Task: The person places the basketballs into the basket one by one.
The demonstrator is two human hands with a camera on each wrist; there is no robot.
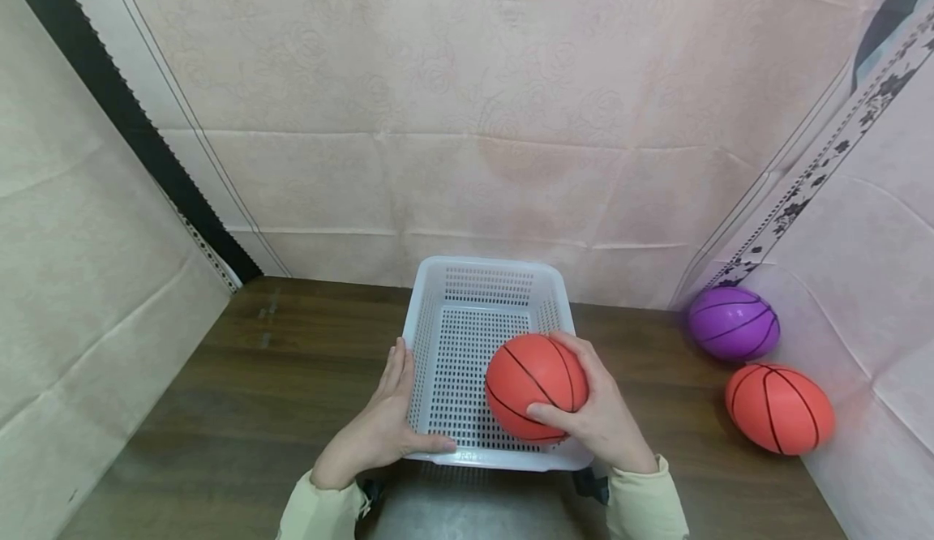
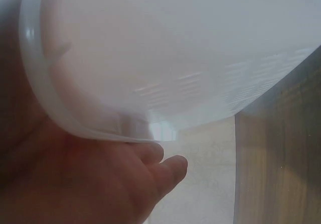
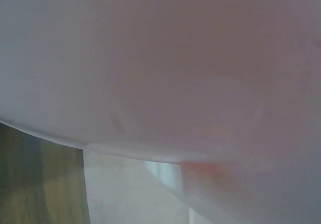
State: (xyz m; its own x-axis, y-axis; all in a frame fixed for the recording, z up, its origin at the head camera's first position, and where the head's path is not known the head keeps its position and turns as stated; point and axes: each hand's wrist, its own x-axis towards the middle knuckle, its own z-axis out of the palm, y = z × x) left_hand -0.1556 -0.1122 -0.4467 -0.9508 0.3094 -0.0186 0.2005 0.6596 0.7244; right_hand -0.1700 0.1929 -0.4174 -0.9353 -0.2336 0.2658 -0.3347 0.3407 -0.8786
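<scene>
A white perforated plastic basket (image 1: 477, 262) stands in front of me on a dark wooden table. My left hand (image 1: 383, 418) rests at its near left corner, fingers straight along the outside and thumb over the front rim. The left wrist view shows that hand (image 2: 100, 179) against the basket's translucent wall (image 2: 150, 48). In my right hand (image 1: 601, 410) is an orange toy basketball (image 1: 529, 378), gripped between thumb and fingers at the basket's near right. Whether the ball touches the basket floor I cannot tell. The basket's blurred wall (image 3: 150, 73) fills most of the right wrist view.
To the right lie a purple toy basketball (image 1: 733, 323) and another orange toy basketball (image 1: 781, 409), close to the right cloth wall (image 1: 876, 280). Pale cloth (image 1: 474, 118) hangs behind the wooden table (image 1: 255, 394). A grey surface (image 1: 481, 507) shows below the basket's front edge.
</scene>
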